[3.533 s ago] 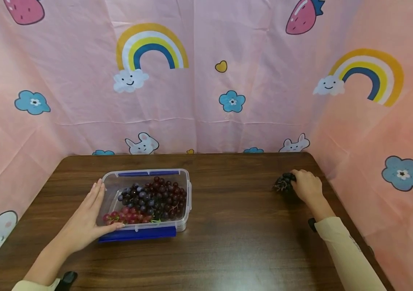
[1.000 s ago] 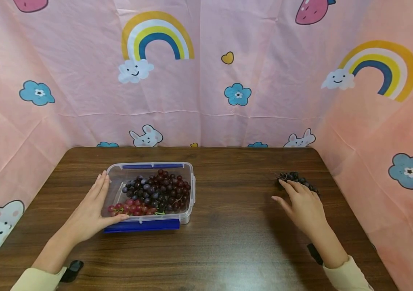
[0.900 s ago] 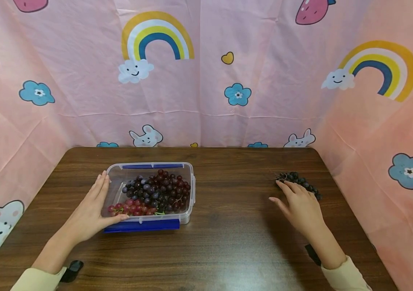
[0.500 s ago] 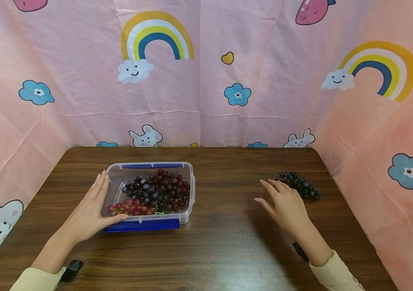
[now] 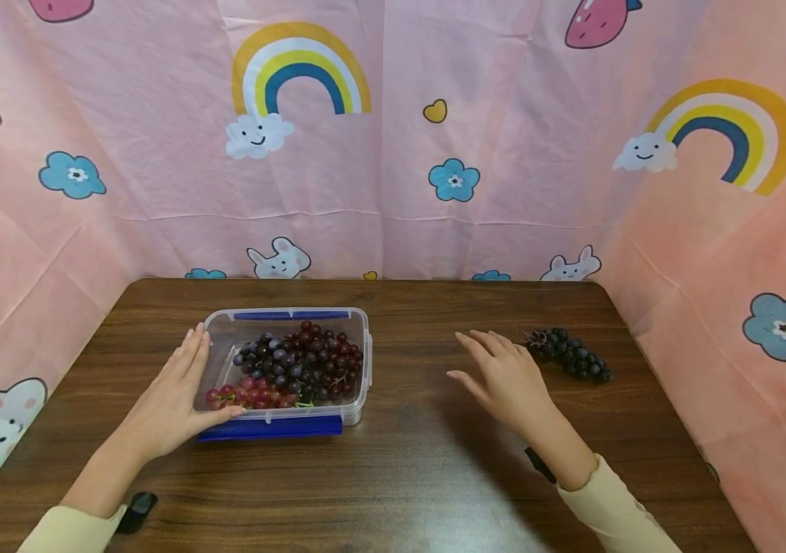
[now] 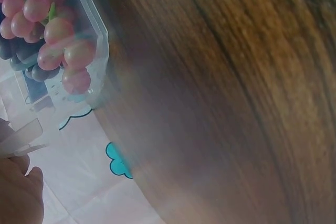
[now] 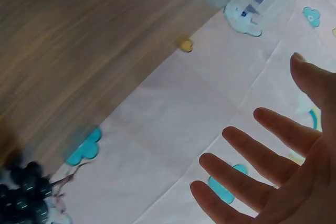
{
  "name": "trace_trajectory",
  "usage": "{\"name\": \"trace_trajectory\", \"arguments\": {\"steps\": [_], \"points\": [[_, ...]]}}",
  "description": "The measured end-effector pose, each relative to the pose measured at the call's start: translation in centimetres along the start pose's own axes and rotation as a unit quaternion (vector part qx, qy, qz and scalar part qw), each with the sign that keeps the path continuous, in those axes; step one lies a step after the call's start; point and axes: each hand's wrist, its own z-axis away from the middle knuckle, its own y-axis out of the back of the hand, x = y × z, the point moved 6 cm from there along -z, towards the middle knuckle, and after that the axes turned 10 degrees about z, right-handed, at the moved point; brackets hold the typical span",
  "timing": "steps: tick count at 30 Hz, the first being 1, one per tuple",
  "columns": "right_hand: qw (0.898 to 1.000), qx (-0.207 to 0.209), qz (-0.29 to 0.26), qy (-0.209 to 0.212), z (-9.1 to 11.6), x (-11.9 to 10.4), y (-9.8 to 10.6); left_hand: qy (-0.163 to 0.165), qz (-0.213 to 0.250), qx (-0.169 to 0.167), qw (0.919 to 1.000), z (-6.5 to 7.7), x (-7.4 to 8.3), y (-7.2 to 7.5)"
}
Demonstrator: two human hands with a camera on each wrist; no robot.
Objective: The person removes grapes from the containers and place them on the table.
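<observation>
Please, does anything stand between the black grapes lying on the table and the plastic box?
In the head view, only the right hand, holding nothing, is between these black grapes and the plastic box. No other obstacle is visible there.

The spread right grip hangs apart from dark grapes.

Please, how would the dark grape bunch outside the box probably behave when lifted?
The dark grape bunch would probably flex, being many round grapes clustered together. Gripped by its thin, branching stem, it may sag. Its long, uneven shape probably resists rolling.
</observation>
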Motion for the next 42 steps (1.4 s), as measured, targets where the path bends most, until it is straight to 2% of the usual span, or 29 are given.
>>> {"name": "trace_trajectory", "arguments": {"steps": [7,23,32,42], "points": [[0.999,0.001,-0.024,0.029,-1.7,-2.3,0.0,0.002,-0.007,-0.006,1.0,-0.1,-0.2,-0.1],[0.992,-0.005,-0.094,0.085,-5.0,-6.1,-0.3,-0.008,-0.005,0.009,0.9999,0.0,-0.1,-0.1],[0.989,-0.026,-0.091,0.11,-6.4,-8.0,-0.6,-0.012,-0.007,0.011,0.9999,-0.1,-0.3,-0.1],[0.985,-0.018,-0.088,0.148,-7.7,-10.4,-0.3,-0.007,-0.005,0.003,1.0,0.0,-0.1,-0.1]]}}
